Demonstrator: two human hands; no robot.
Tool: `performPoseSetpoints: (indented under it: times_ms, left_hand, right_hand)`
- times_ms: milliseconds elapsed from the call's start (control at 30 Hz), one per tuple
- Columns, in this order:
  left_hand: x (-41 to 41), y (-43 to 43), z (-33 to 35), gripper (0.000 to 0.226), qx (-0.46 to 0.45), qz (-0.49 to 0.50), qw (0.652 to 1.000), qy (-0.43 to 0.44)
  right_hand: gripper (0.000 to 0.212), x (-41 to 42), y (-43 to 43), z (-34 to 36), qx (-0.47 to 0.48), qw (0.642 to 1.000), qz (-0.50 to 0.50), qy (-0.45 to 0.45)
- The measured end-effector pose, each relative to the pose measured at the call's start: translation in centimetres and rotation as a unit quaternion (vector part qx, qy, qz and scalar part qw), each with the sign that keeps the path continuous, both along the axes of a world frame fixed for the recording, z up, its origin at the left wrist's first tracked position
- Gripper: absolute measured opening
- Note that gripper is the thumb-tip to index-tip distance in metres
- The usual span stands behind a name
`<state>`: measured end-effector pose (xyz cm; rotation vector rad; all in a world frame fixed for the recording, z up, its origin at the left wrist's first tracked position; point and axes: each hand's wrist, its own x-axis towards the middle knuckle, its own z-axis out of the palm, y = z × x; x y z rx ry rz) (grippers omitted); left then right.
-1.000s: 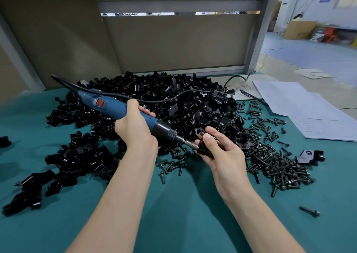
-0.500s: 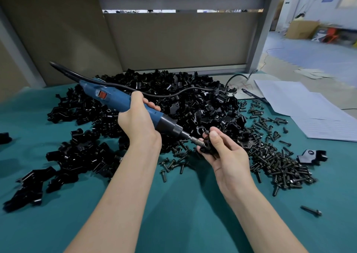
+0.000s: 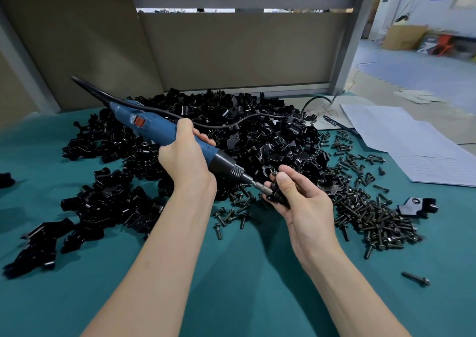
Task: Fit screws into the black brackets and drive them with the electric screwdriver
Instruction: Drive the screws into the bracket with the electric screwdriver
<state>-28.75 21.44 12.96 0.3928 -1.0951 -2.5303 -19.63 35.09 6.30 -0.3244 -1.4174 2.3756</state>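
My left hand [image 3: 184, 159] grips the blue electric screwdriver [image 3: 164, 133] around its body, with the tool slanting down to the right. Its metal bit [image 3: 261, 185] meets a small black bracket [image 3: 277, 191] that my right hand [image 3: 304, 202] pinches between thumb and fingers just above the table. A screw head shows at the top of that bracket. A big heap of black brackets [image 3: 231, 130] lies behind both hands. Loose dark screws [image 3: 365, 213] are spread in a pile to the right.
A green table cover [image 3: 231, 285] lies under everything. More brackets [image 3: 85, 208] are scattered at the left, one lone bracket [image 3: 417, 205] and a single screw [image 3: 416, 279] at the right. White paper sheets [image 3: 412, 141] lie at the back right. The tool's black cable [image 3: 231, 124] runs over the heap.
Both hands have drifted slightly right and the bit has come up against the bracket held in my right hand. The grips are unchanged.
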Motion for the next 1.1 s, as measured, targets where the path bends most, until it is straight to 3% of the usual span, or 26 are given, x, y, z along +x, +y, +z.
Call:
performPoseSetpoints:
  times_ms: [200,500,867,1100]
  left_hand:
    - [-0.01,-0.07,-0.16,0.017,0.004,-0.007,1.0,0.003]
    - [0.02,0.12,-0.02,0.017,-0.001,-0.009,1.0,0.011]
    - [0.04,-0.02,-0.65,0.016,0.0,0.012,1.0,-0.022]
    - [0.25,0.02,-0.13,0.011,-0.021,0.017,0.999,-0.018]
  right_hand:
    - [0.039,-0.12,-0.01,0.02,-0.035,0.999,0.012,-0.008]
    - [0.014,-0.19,0.15,-0.1,-0.062,0.998,0.019,-0.025]
    - [0.019,-0.05,0.02,0.21,0.002,1.0,0.015,-0.024]
    - [0.02,-0.05,0.03,0.09,-0.008,0.999,0.024,-0.025]
